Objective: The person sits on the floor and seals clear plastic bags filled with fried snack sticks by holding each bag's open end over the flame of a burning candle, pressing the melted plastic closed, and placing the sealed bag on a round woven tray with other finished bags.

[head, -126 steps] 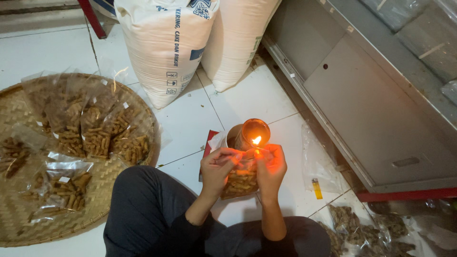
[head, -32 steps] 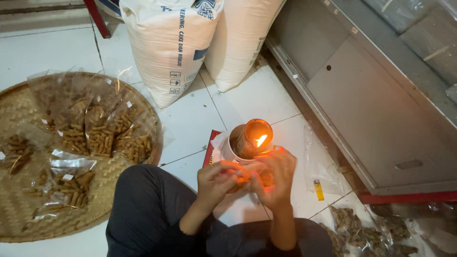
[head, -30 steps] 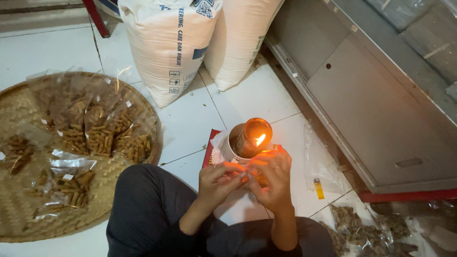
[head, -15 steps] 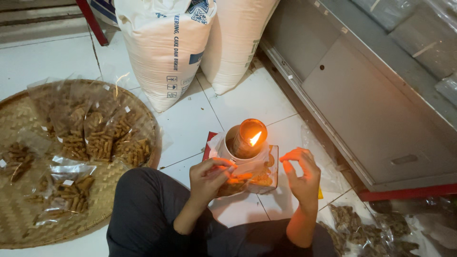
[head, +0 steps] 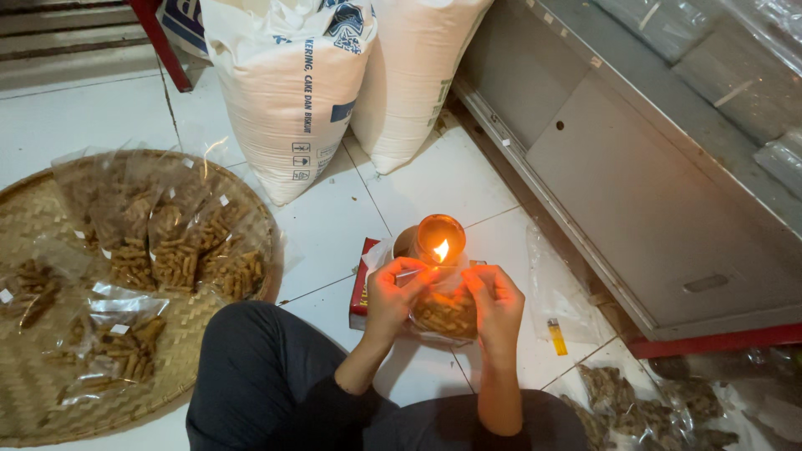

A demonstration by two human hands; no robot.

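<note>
Two white sacks (head: 292, 92) lean behind a woven tray (head: 50, 367) of filled packets. Both forearms reach forward over the lap. The left hand (head: 391, 292) and right hand (head: 494, 302) pinch a clear snack bag (head: 444, 311), fingers narrowed on its top edge, just beside the lamp flame (head: 441, 249).

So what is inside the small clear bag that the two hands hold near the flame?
The clear bag holds short brown snack sticks, lit orange by the flame. The left hand and right hand cover its top corners, so the seal there is hidden.
</note>
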